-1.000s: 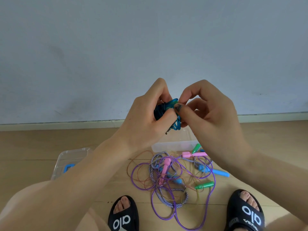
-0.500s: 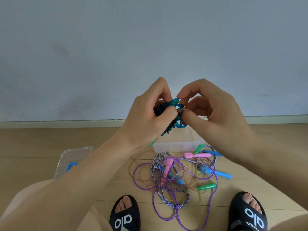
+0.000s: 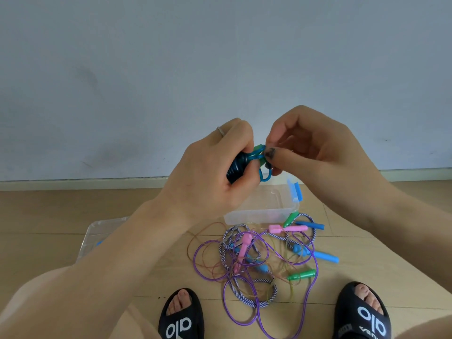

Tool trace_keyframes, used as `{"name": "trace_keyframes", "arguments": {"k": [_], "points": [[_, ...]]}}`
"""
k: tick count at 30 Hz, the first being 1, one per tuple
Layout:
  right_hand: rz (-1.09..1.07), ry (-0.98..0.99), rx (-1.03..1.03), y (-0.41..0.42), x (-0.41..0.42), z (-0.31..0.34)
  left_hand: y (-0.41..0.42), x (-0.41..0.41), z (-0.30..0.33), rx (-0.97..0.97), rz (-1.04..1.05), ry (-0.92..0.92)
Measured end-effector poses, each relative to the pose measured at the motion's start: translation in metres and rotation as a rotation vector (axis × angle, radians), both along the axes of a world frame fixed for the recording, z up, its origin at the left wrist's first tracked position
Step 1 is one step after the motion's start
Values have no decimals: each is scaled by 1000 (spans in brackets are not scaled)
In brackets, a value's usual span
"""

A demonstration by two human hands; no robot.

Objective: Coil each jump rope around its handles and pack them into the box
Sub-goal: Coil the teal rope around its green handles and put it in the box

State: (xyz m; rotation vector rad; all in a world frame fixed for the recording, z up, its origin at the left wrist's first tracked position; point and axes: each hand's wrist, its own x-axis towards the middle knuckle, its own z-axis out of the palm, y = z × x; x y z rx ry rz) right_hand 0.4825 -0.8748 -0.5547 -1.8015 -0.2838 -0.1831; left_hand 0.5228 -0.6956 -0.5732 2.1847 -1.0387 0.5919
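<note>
**Head view: both hands work a blue coil above the open box**

Head camera looks down on the left hand [image 3: 210,177], whose grip wraps the blue jump rope [image 3: 238,167], already wound tight around its handles, with a green handle tip poking out at the top. The right hand [image 3: 325,157] meets it from 3 o'clock, thumb and fingertips pinching the loose end loop of that same rope. Both hands are raised well above the floor.

Directly beneath them, the clear box [image 3: 259,211] sits open on the wooden floor [image 3: 73,209], its blue latch [image 3: 294,190] at the 3 o'clock side. The box's near edge almost touches the tangled ropes [image 3: 256,260]: purple cord, a blue-and-white braided rope, thin orange cord, and pink, green and light blue handles spread towards 6 o'clock. A clear lid [image 3: 97,236] lies at 9 o'clock of the pile, partly hidden by the left forearm.

Open floor runs at 9 o'clock and 3 o'clock of the box. Two feet in black slides [image 3: 181,321] flank the pile's near end at 6 o'clock. A pale baseboard [image 3: 73,184] bounds the floor at 12 o'clock, just behind the box, below a plain grey-blue wall [image 3: 220,57].
</note>
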Motion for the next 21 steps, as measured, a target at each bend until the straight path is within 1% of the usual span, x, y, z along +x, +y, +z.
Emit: {"name": "trace_keyframes", "arguments": {"k": [5, 8, 12, 17, 21], "points": [[1, 32, 110, 2, -1, -1, 0, 0, 0, -7, 13, -10], [7, 49, 158, 6, -3, -3, 0, 0, -2, -55, 8, 75], [15, 55, 127, 9, -4, -7, -1, 2, -5, -127, 3, 188], [17, 39, 149, 9, -2, -5, -1, 1, -3, -174, -22, 248], [4, 20, 128, 6, 2, -6, -3, -1, -3, -203, -32, 276]]}}
